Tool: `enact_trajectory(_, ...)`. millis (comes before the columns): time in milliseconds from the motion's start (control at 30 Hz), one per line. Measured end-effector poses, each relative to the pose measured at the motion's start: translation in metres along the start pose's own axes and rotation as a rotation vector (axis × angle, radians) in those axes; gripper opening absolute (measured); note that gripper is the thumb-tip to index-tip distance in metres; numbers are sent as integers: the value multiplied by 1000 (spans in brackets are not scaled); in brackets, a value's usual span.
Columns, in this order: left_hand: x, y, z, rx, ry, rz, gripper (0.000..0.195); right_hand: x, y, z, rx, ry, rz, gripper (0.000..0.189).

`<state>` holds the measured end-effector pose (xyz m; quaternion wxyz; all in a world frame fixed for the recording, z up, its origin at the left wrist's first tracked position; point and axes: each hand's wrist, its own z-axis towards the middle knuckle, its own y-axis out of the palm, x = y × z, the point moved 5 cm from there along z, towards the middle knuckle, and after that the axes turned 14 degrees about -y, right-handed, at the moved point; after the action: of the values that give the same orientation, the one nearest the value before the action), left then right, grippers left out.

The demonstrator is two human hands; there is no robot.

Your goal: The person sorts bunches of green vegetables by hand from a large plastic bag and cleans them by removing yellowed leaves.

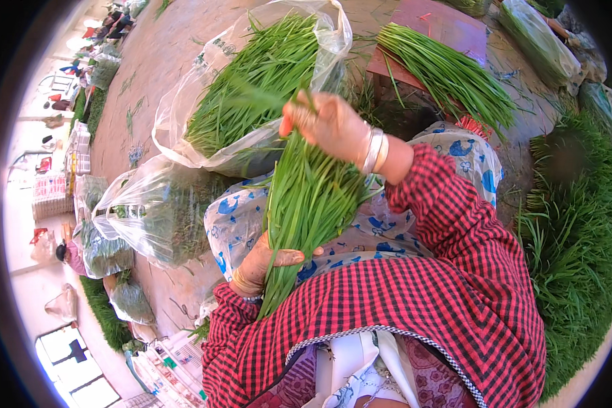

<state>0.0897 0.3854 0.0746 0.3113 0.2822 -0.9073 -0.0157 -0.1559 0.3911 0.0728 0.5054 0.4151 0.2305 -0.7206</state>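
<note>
My left hand [273, 257] is wrapped around a loose bunch of garlic chives [313, 196] above my lap, the thumb lying across the leaves. At the bunch's upper end, my right hand [326, 122] pinches a few leaves [257, 97], which blur out towards the left. Bangles circle the right wrist. Beyond the hands stands an open clear plastic bag [176, 132] filled with more chives [260, 76]. A tidy sheaf of chives [446, 76] lies on a low reddish stool [438, 25]. My lap is covered by a plastic sheet [387, 229] with blue whale prints.
A large heap of chives [571, 285] spreads along my right side. Filled plastic bags stand to the left, the nearest bag [168, 211] beside my knee. Another full bag [538, 43] sits at the far right. White crates [56, 196] line the left wall; people are in the distance.
</note>
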Motion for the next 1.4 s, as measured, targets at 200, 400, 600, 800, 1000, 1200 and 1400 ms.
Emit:
enact_trajectory(200, 4, -13, 5, -89, 95, 100, 70, 42, -125, 21, 462, 11, 390, 32)
enact_trajectory(400, -4, -35, -19, 23, 86, 143, 88, 36, -195, -8, 344, 40, 31, 37)
enact_trajectory(600, -1, -44, -20, 60, 176, 1, 72, 33, -127, -47, -12, 38, -609, 46)
enact_trajectory(800, 3, -45, -8, 132, 225, 86, 62, -31, -34, -43, -345, -36, -677, 49)
enact_trajectory(1000, 4, -36, -18, 159, 219, 1, 66, -56, -38, -31, 43, -554, -644, 21)
enact_trajectory(1200, 8, -30, -25, 227, 308, -2, 71, -55, -39, -26, 143, -659, -645, 18)
enact_trajectory(1400, 6, -40, -25, 234, 296, 34, 73, -52, -48, -18, 36, -592, -792, 29)
